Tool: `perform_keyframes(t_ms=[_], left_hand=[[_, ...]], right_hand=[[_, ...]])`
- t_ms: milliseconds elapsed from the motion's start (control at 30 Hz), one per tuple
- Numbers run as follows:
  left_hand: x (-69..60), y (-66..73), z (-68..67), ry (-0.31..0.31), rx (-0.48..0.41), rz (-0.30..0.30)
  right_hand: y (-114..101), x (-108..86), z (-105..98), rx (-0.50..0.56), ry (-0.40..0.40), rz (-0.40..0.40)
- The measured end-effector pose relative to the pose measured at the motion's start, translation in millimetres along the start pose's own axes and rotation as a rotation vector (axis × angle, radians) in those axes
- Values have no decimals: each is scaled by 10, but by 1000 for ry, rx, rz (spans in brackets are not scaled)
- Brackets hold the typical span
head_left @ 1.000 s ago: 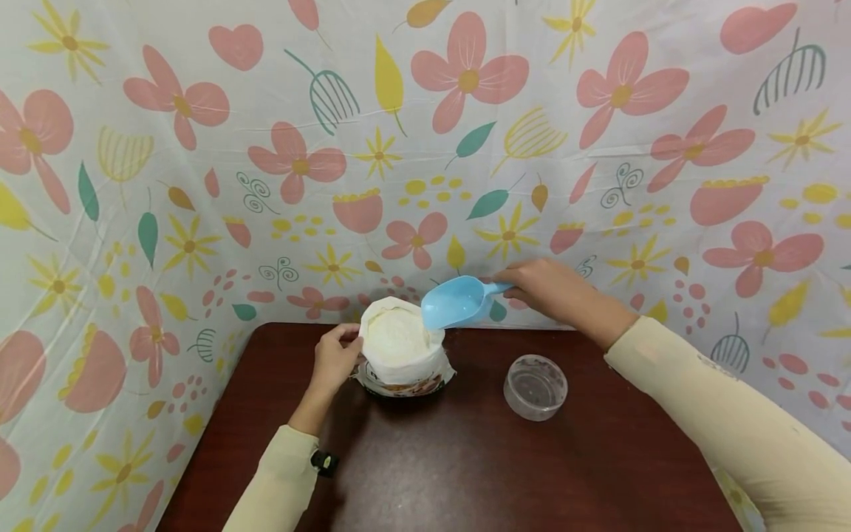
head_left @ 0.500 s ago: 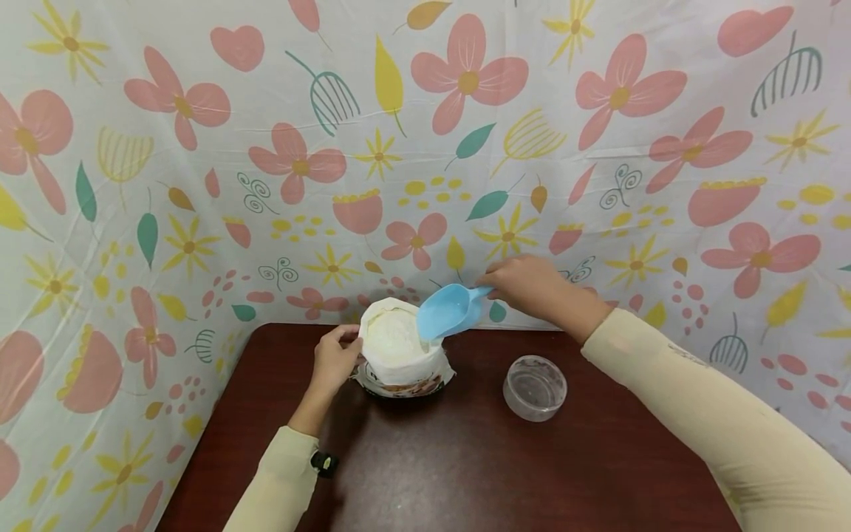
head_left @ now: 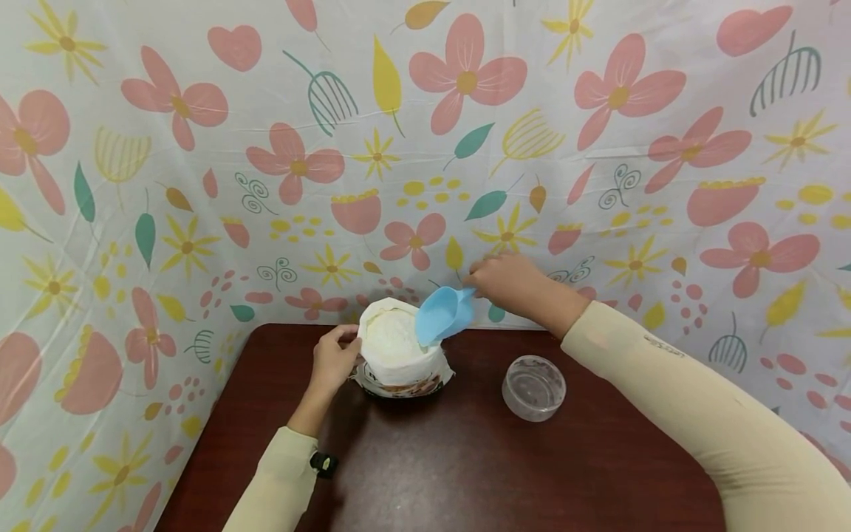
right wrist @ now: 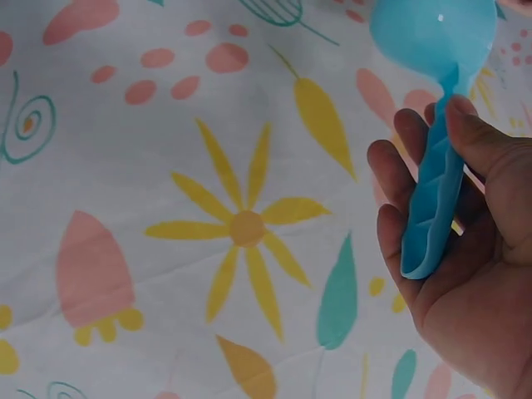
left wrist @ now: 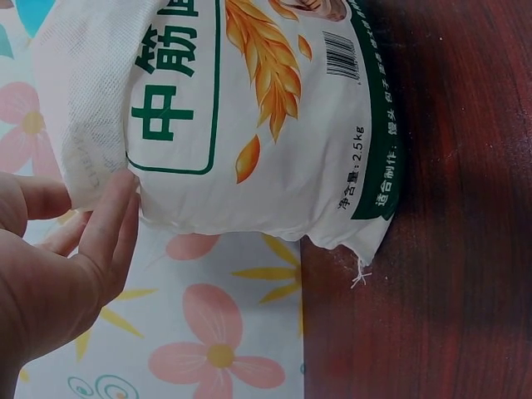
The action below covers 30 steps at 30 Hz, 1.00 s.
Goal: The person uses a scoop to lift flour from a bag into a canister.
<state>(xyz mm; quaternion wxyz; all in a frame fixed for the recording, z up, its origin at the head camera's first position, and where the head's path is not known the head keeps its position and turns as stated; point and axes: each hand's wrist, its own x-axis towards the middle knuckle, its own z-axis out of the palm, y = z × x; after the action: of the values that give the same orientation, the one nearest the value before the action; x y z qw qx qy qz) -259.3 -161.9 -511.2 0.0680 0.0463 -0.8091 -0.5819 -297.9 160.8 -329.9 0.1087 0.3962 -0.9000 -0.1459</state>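
A white flour bag point(head_left: 401, 363) with its top folded down stands near the table's back edge, full of pale flour point(head_left: 394, 334). My left hand point(head_left: 334, 360) holds the bag's rim from the left side. In the left wrist view, the thumb and fingers point(left wrist: 110, 224) pinch the folded edge. My right hand point(head_left: 508, 283) grips the handle of a light blue scoop point(head_left: 442, 316), its fingers wrapped round the ridged grip point(right wrist: 434, 187). The scoop is tilted, its lip down at the flour on the bag's right side. That lip is partly hidden by the scoop itself.
A clear round plastic container point(head_left: 534, 389) sits on the dark red table point(head_left: 459, 458), right of the bag. Behind the table hangs a flower-patterned cloth point(head_left: 425, 148), close to the right hand. A black band point(head_left: 323, 464) is by the left sleeve.
My right hand has moved left and tipped the scoop steeper, bringing its lip down to the flour. The left hand, the bag and the container stay where they were.
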Motion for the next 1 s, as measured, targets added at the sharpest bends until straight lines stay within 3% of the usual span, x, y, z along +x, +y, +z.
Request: perform_keyframes(t_ms=[300,1000], left_hand=[[-9,20,5,-2,0,-1],[-4,-11,6,7,-2,9]], right_hand=[[-76,69,-82,-73,-39,-14],[-243,128,102,-28,-27,7]])
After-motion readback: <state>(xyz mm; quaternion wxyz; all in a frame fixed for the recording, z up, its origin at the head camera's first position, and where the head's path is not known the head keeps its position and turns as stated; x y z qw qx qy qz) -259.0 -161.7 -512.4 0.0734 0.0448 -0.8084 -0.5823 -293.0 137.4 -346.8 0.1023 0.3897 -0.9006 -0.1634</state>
